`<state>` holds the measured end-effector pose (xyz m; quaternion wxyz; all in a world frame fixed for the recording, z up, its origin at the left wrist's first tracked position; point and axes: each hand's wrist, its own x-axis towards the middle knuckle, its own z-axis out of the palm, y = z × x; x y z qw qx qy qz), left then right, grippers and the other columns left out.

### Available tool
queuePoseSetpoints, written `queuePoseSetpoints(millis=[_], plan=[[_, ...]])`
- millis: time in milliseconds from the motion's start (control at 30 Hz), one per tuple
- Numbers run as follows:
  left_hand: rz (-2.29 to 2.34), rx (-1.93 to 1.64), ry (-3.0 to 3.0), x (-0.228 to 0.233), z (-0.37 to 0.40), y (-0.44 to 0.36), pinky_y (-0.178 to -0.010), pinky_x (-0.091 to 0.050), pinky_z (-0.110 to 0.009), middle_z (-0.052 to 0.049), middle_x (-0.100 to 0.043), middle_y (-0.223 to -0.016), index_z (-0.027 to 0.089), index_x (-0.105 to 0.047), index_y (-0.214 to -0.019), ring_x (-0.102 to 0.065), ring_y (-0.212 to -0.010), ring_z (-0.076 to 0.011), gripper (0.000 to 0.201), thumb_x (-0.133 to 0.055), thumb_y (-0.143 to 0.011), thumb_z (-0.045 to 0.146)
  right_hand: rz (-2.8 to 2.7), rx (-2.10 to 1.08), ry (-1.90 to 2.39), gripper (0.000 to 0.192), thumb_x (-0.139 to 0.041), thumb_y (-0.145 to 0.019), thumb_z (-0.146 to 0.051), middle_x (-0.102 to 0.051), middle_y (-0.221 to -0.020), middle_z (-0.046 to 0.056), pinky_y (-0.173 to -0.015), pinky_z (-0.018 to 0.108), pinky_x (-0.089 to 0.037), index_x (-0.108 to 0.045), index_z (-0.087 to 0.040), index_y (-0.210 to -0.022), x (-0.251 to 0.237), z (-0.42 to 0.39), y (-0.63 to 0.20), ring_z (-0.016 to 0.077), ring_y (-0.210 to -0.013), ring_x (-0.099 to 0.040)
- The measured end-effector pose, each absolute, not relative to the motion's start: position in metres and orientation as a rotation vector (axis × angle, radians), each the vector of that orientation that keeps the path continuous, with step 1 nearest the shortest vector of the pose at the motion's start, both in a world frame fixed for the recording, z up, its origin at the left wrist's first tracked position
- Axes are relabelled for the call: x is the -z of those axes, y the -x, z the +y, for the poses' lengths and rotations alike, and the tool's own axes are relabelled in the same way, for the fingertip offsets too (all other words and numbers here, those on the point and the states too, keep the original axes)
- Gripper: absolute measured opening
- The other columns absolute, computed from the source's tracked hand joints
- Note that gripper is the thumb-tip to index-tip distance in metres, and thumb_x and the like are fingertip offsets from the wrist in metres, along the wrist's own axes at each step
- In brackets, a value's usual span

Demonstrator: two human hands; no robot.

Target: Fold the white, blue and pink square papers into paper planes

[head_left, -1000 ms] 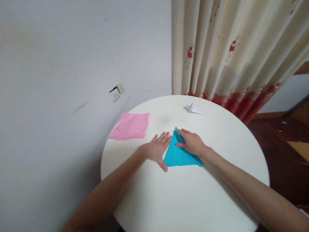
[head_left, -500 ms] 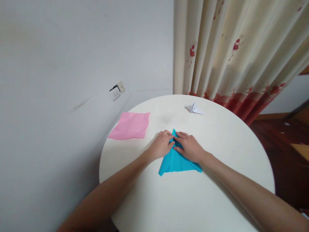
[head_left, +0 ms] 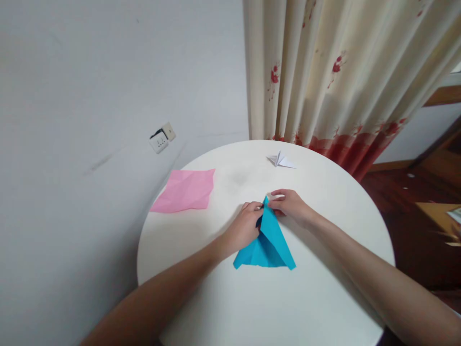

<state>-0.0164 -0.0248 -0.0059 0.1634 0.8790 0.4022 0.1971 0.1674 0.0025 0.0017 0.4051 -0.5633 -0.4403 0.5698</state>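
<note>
A blue folded paper triangle (head_left: 268, 242) is partly lifted off the round white table (head_left: 324, 298), its tip raised and its base resting on the top. My left hand (head_left: 245, 228) pinches the paper at its upper left edge, near the tip. From the right, my right hand (head_left: 291, 205) pinches the same tip. Both hands meet at the apex, fingers closed on the paper.
A creased pink paper sheet (head_left: 185, 190) lies at the table's left edge, overhanging toward the wall. A small white folded paper figure (head_left: 280, 160) sits at the far side. A curtain (head_left: 334, 72) hangs behind; a wall socket (head_left: 161, 139) is left; wooden floor lies right.
The blue triangle lay flat under my two hands; now both hands have closed on its tip and raised it, and the paper has narrowed. The view has shifted slightly.
</note>
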Motion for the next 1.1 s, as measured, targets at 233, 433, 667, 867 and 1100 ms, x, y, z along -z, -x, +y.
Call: queuePoseSetpoints(millis=[233, 433, 667, 867, 1100], plan=[[1.161, -0.720, -2.259, 0.013, -0.016, 0.019, -0.096, -0.046, -0.038, -0.006, -0.062, -0.111, 0.021, -0.069, -0.097, -0.057, -0.107, -0.0227, 0.032, -0.065, -0.069, 0.006, -1.213, -1.480, 1.392, 0.015, -0.071, -0.063, -0.003, -0.063, -0.053, 0.000, -0.045, 0.023, -0.043, -0.066, -0.013, -0.072, 0.007, 0.010, -0.164, 0.0116, -0.045, -0.054], [1.060, -0.843, -1.629, 0.005, -0.005, 0.030, -0.079, -0.052, -0.033, -0.007, -0.061, -0.107, 0.022, -0.053, -0.122, -0.062, -0.093, -0.0191, 0.058, -0.077, -0.070, 0.022, -1.179, -1.583, 1.165, 0.014, -0.073, -0.064, -0.018, -0.068, -0.064, 0.002, -0.055, 0.024, -0.046, -0.068, -0.013, -0.076, -0.003, 0.008, -0.170, 0.0118, -0.054, -0.058], [0.952, -0.800, -1.377, -0.013, -0.009, 0.029, -0.071, -0.048, -0.029, -0.006, -0.068, -0.082, 0.011, -0.071, -0.094, -0.062, -0.078, -0.0193, 0.045, -0.068, -0.081, 0.054, -1.232, -1.582, 0.972, 0.028, -0.076, -0.068, -0.036, -0.068, -0.070, 0.001, -0.058, 0.024, -0.043, -0.068, -0.015, -0.084, -0.014, -0.004, -0.163, 0.0121, -0.060, -0.057], [0.997, -0.844, -1.310, -0.008, -0.014, 0.024, -0.066, -0.047, -0.029, -0.008, -0.071, -0.081, 0.010, -0.073, -0.085, -0.062, -0.072, -0.0196, 0.045, -0.075, -0.073, 0.053, -1.247, -1.521, 1.007, 0.034, -0.081, -0.065, -0.045, -0.059, -0.057, -0.003, -0.049, 0.023, -0.034, -0.065, -0.016, -0.071, -0.014, -0.008, -0.157, 0.0092, -0.050, -0.047], [1.016, -0.825, -1.322, -0.010, -0.015, 0.026, -0.059, -0.043, -0.026, -0.006, -0.068, -0.074, 0.010, -0.073, -0.079, -0.059, -0.064, -0.0159, 0.043, -0.077, -0.072, 0.053, -1.219, -1.495, 1.009, 0.037, -0.081, -0.064, -0.049, -0.060, -0.055, -0.003, -0.048, 0.024, -0.033, -0.062, -0.017, -0.065, -0.009, -0.010, -0.153, 0.0095, -0.049, -0.046]])
